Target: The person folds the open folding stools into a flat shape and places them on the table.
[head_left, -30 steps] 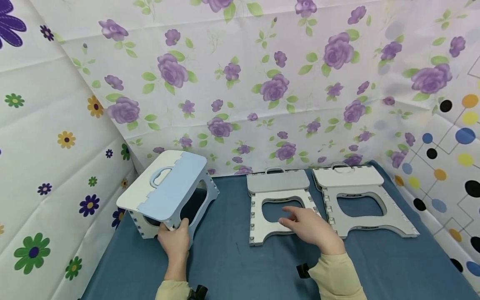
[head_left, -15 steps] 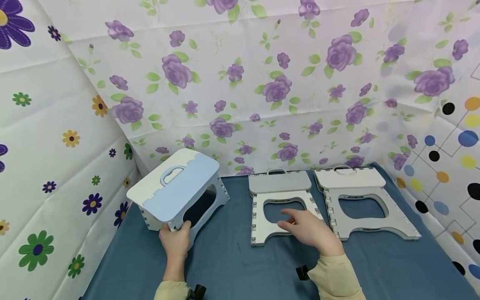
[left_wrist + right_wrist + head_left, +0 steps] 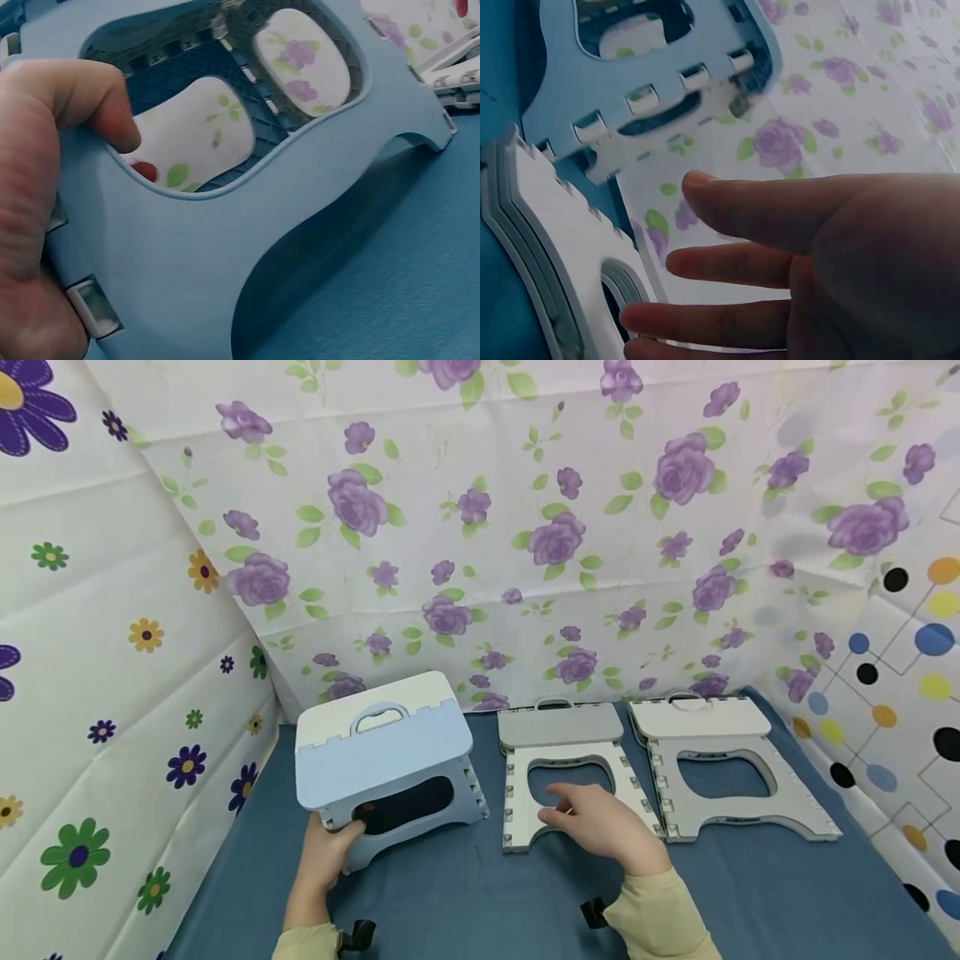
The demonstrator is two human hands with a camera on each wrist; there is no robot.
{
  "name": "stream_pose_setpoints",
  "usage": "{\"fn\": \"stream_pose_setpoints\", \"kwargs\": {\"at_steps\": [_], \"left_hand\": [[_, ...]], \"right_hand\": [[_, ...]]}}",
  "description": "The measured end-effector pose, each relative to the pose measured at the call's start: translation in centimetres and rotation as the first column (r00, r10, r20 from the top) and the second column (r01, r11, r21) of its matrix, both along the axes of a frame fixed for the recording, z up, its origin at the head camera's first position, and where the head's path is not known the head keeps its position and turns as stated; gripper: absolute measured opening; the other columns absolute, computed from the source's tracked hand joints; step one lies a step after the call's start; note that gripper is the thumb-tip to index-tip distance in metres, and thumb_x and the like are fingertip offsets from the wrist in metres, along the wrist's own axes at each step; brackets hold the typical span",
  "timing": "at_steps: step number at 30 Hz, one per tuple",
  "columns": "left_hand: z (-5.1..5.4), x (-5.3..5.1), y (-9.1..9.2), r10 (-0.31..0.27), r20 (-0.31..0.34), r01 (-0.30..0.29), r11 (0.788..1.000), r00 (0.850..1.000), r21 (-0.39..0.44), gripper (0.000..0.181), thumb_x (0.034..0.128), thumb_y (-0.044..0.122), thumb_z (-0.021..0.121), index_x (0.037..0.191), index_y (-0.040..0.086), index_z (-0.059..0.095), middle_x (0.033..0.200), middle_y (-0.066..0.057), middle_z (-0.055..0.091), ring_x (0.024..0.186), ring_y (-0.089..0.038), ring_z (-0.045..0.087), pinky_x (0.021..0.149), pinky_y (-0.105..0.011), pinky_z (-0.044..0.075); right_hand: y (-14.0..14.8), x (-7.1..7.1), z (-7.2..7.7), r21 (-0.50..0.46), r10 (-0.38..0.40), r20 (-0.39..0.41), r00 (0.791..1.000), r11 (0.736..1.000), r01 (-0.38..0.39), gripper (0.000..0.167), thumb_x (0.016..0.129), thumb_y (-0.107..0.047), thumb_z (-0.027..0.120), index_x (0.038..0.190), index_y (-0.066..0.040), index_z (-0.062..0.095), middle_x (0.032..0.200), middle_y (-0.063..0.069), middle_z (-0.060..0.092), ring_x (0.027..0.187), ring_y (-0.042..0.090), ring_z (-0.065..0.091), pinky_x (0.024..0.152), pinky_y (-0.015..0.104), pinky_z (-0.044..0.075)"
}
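An unfolded step stool [image 3: 382, 764] with a light blue and white top stands upright at the left of the cloth. My left hand [image 3: 322, 856] grips its near left corner. In the left wrist view, the thumb of that hand [image 3: 37, 172] hooks through the opening in the blue side panel [image 3: 180, 247]; the other fingers are mostly hidden. My right hand [image 3: 596, 828] hovers with loosely extended fingers above a folded grey and white stool [image 3: 558, 724]. Seen from the right wrist, this hand [image 3: 802, 262] holds nothing, and a folded stool [image 3: 562, 217] lies beyond the fingers.
Another folded stool [image 3: 697, 718], white and grey, lies flat at the right, close beside the middle one. A blue cloth [image 3: 465, 910] covers the table. Flower-printed sheeting [image 3: 487, 527] rises directly behind, with patterned sheets at both sides.
The unfolded stool has turned so its long blue side faces nearer to me, and it has shifted right. My left hand moved with it, slightly left. The right hand drifted slightly left.
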State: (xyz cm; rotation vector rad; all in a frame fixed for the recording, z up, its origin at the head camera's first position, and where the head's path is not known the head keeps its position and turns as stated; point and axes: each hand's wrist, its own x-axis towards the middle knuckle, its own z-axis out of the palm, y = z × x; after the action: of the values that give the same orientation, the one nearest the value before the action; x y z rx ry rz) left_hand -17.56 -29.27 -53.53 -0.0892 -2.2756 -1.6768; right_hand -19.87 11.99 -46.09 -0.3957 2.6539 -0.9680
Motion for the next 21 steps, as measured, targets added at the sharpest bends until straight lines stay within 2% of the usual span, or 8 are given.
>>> {"fn": "stream_pose_setpoints", "kwargs": {"at_steps": [2,4,8,12,14,18,21], "left_hand": [[0.2,0.1,-0.3,0.015,0.025,-0.014,1.000,1.000,-0.025,0.060,0.0935,-0.012,0.063,0.150,-0.008,0.042,0.136,-0.015,0.057,0.116,-0.011,0.055,0.094,-0.034,0.047],[0.3,0.1,-0.6,0.056,0.046,-0.054,0.998,0.997,-0.035,0.066,0.0949,-0.007,0.067,0.154,-0.006,0.038,0.144,-0.020,0.052,0.124,-0.015,0.050,0.101,-0.043,0.045],[0.6,0.3,-1.1,0.141,0.084,-0.144,0.989,0.986,0.019,0.074,0.0970,-0.003,0.071,0.160,-0.002,0.033,0.153,-0.025,0.043,0.133,-0.030,0.044,0.106,-0.059,0.039],[0.4,0.4,-1.7,0.220,0.134,-0.226,0.973,0.966,0.036,0.078,0.0981,0.007,0.078,0.163,0.006,0.034,0.156,-0.023,0.042,0.139,-0.039,0.043,0.108,-0.063,0.037],[0.3,0.2,-2.1,0.266,0.155,-0.272,0.962,0.951,0.019,0.076,0.0985,0.016,0.081,0.161,0.008,0.039,0.155,-0.023,0.045,0.139,-0.040,0.045,0.107,-0.063,0.038],[0.4,-0.5,-2.6,0.354,0.218,-0.355,0.934,0.909,-0.039,0.075,0.0972,0.039,0.083,0.155,0.006,0.049,0.149,-0.024,0.054,0.134,-0.040,0.052,0.105,-0.061,0.043],[0.6,-0.7,-2.9,0.372,0.268,-0.366,0.928,0.888,-0.076,0.083,0.0952,0.050,0.082,0.155,0.001,0.051,0.149,-0.029,0.055,0.134,-0.044,0.054,0.106,-0.063,0.045]], "right_hand": [[-0.7,0.0,-0.2,-0.013,0.021,-0.018,1.000,1.000,-0.021,0.053,0.106,-0.039,0.070,0.151,-0.012,0.062,0.112,0.000,0.076,0.098,0.020,0.072,0.084,0.048,0.058],[-1.5,-0.1,-0.5,-0.029,0.051,-0.041,0.998,0.998,-0.052,0.052,0.106,-0.039,0.069,0.150,-0.012,0.062,0.110,-0.002,0.076,0.094,0.017,0.072,0.081,0.046,0.058],[-3.5,-0.1,-1.3,-0.060,0.134,-0.066,0.989,0.989,-0.138,0.051,0.108,-0.039,0.067,0.150,-0.012,0.063,0.107,-0.003,0.076,0.085,0.011,0.069,0.075,0.041,0.055],[-5.6,-0.1,-1.7,-0.089,0.175,-0.059,0.983,0.980,-0.180,0.051,0.107,-0.040,0.067,0.150,-0.012,0.062,0.110,-0.001,0.075,0.087,0.011,0.069,0.076,0.040,0.056],[-6.7,-0.4,-1.6,-0.103,0.161,-0.065,0.985,0.981,-0.167,0.053,0.107,-0.041,0.068,0.151,-0.012,0.061,0.114,0.002,0.075,0.092,0.014,0.070,0.080,0.042,0.058],[-8.7,-0.9,-1.5,-0.137,0.097,-0.092,0.991,0.984,-0.109,0.056,0.107,-0.043,0.067,0.154,-0.012,0.059,0.125,0.011,0.074,0.107,0.024,0.072,0.089,0.049,0.058],[-10.0,-1.0,-1.9,-0.160,0.072,-0.106,0.992,0.983,-0.088,0.058,0.108,-0.041,0.067,0.156,-0.012,0.055,0.134,0.017,0.070,0.116,0.031,0.071,0.094,0.053,0.057]]}}
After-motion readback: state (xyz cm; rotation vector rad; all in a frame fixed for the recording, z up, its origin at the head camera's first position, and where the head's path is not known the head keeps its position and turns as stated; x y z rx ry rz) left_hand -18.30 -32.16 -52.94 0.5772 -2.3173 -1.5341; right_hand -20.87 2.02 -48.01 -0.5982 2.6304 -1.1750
